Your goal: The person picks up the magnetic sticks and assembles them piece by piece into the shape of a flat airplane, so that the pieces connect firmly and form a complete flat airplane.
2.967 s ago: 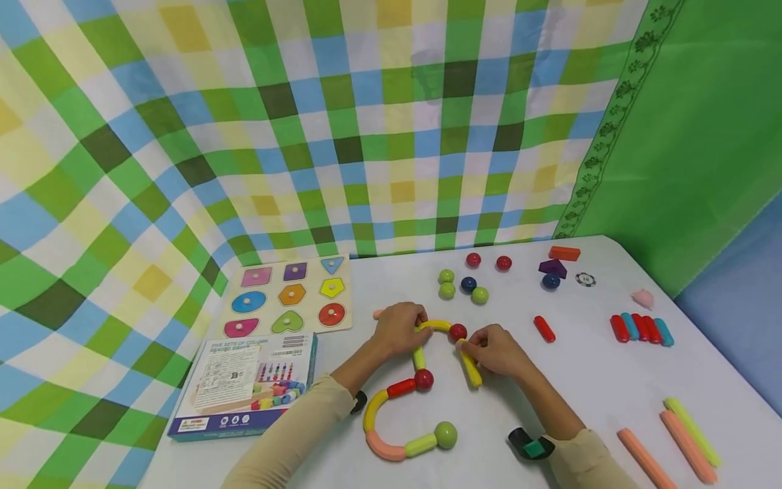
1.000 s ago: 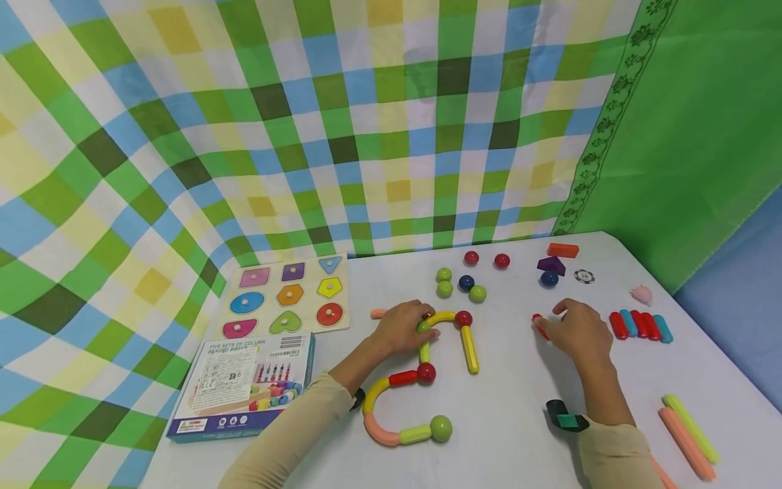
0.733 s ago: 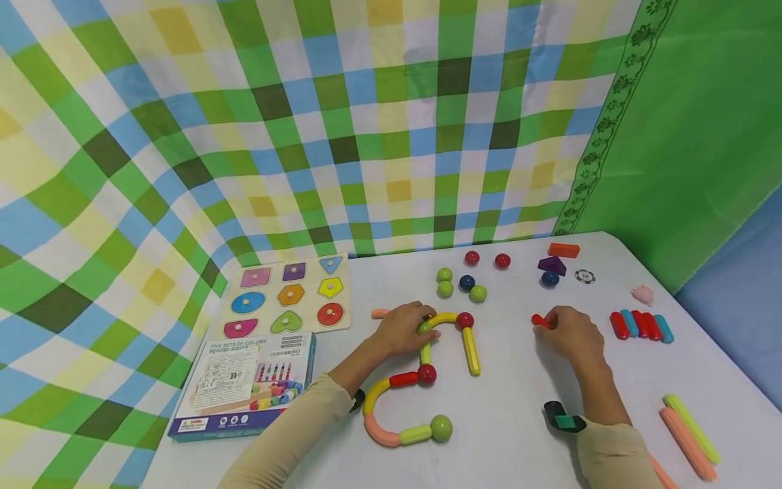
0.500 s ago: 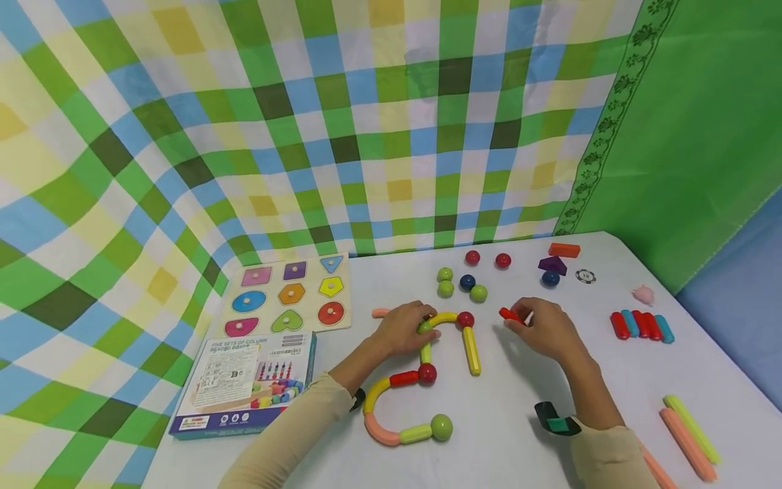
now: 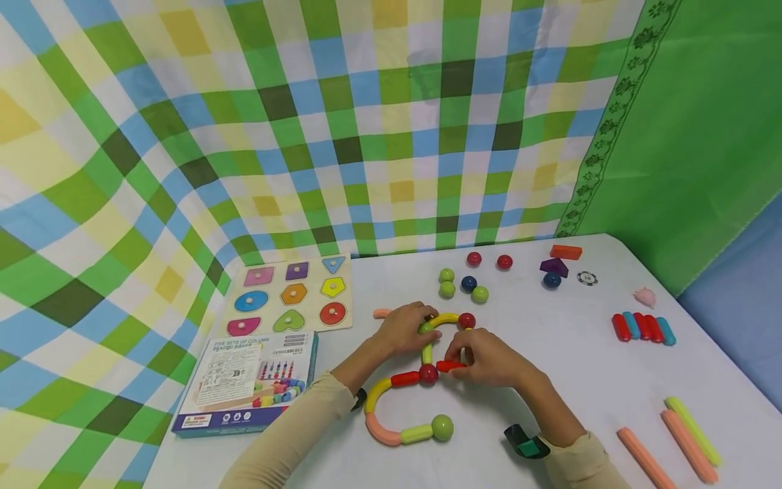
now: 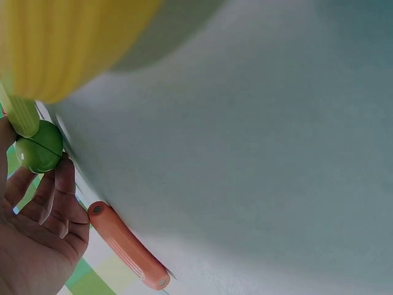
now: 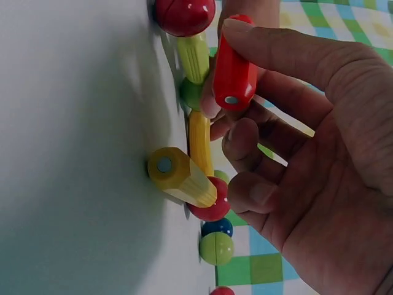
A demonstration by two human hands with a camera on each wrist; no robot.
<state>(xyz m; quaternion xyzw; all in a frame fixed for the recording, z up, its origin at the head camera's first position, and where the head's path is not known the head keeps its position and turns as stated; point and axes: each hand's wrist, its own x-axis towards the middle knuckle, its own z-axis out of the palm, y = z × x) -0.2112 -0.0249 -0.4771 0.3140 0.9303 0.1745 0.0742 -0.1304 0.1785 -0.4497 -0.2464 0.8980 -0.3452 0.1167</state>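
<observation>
My right hand (image 5: 491, 360) pinches a short red magnetic rod (image 7: 234, 74) between thumb and fingers. The rod's left end is right beside a red ball (image 5: 429, 374) in the chain; whether they touch I cannot tell. My left hand (image 5: 404, 331) holds a green ball (image 6: 42, 147) at the chain's upper bend. From that ball, a yellow curved rod (image 5: 444, 318) runs to another red ball (image 5: 467, 320). A straight yellow rod (image 7: 184, 178) hangs off it, mostly hidden behind my right hand in the head view. Below, the chain curls round to a larger green ball (image 5: 442, 428).
A shape puzzle board (image 5: 311, 292) and a toy box (image 5: 247, 384) lie left. Loose balls (image 5: 469, 284) sit at the back. Short red and blue rods (image 5: 644, 328) lie right, with long rods (image 5: 690, 438) in front. A salmon curved rod (image 6: 129, 246) lies by my left hand.
My right hand let go of the yellow rod, went right, picked up the short red rod from the table and carried it left to the lower red ball. My left hand stayed at the green ball.
</observation>
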